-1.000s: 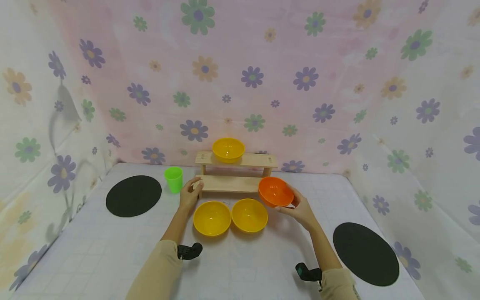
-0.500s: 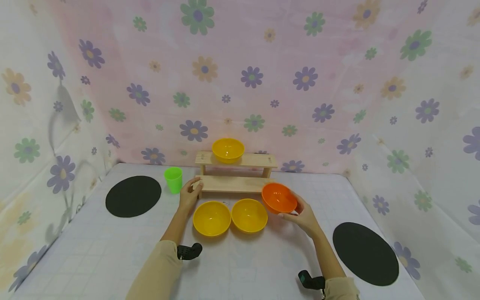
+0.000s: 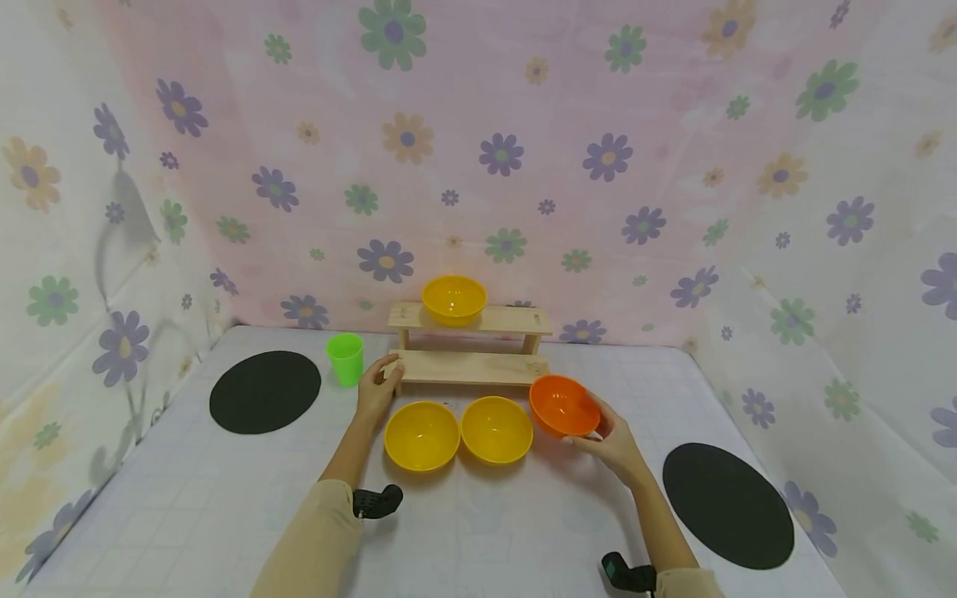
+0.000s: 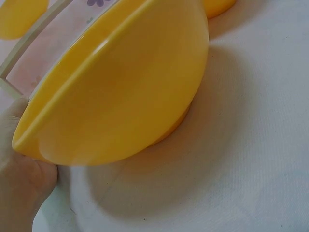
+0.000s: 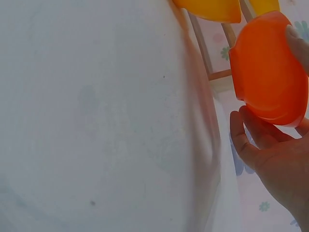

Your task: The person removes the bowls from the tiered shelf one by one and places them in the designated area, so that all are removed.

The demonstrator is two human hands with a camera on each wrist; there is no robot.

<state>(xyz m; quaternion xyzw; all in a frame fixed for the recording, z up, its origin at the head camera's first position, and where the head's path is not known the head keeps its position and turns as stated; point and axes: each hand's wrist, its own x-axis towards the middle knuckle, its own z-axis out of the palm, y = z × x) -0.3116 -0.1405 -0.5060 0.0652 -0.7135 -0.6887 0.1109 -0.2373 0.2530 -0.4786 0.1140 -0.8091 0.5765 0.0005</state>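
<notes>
My right hand (image 3: pixel 616 444) holds an orange bowl (image 3: pixel 562 404) by its right side, in front of the shelf's right end. In the right wrist view the thumb lies on the orange bowl (image 5: pixel 268 70) near the rim, with fingers under its side. At the left end of the two-tier wooden shelf (image 3: pixel 471 367), my left hand (image 3: pixel 376 394) grips the lower board. Two yellow bowls, a left one (image 3: pixel 422 436) and a right one (image 3: pixel 497 429), sit side by side on the table before the shelf. A third yellow bowl (image 3: pixel 454 301) stands on the upper tier.
A green cup (image 3: pixel 345 359) stands left of the shelf, close to my left hand. One black round mat (image 3: pixel 265 392) lies at the left, another black mat (image 3: pixel 728 505) at the right. Flowered cloth walls (image 3: pixel 478 149) enclose the white table (image 3: pixel 478 531).
My right hand has moved the orange bowl right and toward me, away from the lower board's right end. My left hand and the yellow bowls have stayed in place.
</notes>
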